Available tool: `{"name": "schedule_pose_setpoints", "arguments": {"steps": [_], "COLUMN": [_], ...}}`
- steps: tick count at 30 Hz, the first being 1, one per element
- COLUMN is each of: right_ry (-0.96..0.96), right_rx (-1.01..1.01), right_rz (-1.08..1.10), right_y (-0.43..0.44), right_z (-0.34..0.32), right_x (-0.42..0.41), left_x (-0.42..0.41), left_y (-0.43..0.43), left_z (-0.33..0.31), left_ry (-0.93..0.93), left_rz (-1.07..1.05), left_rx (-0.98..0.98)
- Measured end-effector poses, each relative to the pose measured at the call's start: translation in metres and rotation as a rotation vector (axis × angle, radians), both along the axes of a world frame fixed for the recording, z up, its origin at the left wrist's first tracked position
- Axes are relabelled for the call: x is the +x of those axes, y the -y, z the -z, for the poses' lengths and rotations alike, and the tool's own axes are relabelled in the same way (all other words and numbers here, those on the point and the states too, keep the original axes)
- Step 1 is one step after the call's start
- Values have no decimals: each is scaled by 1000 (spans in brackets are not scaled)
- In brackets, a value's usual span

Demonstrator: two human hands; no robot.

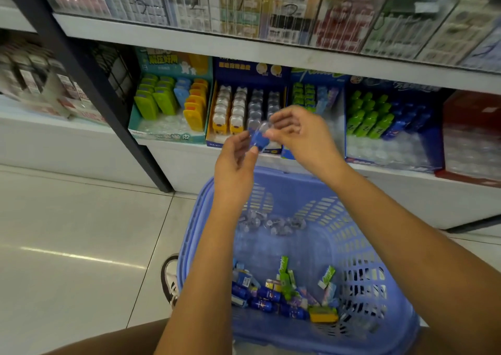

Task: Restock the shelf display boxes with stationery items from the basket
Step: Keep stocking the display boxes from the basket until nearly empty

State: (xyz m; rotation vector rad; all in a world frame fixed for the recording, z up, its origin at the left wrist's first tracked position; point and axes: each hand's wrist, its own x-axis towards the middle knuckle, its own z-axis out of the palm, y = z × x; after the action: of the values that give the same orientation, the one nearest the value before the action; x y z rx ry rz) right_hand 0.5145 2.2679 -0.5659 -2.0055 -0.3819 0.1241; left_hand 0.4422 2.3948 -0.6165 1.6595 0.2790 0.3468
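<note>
A small blue item with a clear cap [259,138] is held up between both hands in front of the lower shelf. My left hand [235,162] pinches its lower left side. My right hand [295,132] pinches its upper right at the clear cap. Behind it stands a dark blue display box [245,110] with rows of white, yellow and blue capped items. Below my arms sits the blue plastic basket [195,235], holding several blue, green and yellow stationery pieces [284,292] and some clear caps [271,223].
A teal display box [168,105] of green, blue and yellow items stands at the left, a blue box with green and blue bottles [379,121] at the right, then a red box [471,135]. A dark shelf post [89,83] slants at the left. A shoe [169,278] is beside the basket.
</note>
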Motion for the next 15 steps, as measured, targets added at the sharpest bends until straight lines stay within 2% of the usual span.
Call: {"name": "schedule_pose_setpoints", "arguments": {"steps": [3,5,9,15], "right_ry": [180,247,330,363], "right_rx": [-172,-286,-462,-500], "right_rz": [84,46,-56,-101], "right_y": [6,7,6,-2], "right_z": [0,4,17,23], "right_x": [12,16,17,19], "left_x": [7,7,6,8], "left_y": [0,0,-1,-5], "left_z": [8,12,16,18], "left_ry": [-102,-172,-177,-176], "left_rz": [115,193,211,218], "left_rx": [528,701,722,730]}}
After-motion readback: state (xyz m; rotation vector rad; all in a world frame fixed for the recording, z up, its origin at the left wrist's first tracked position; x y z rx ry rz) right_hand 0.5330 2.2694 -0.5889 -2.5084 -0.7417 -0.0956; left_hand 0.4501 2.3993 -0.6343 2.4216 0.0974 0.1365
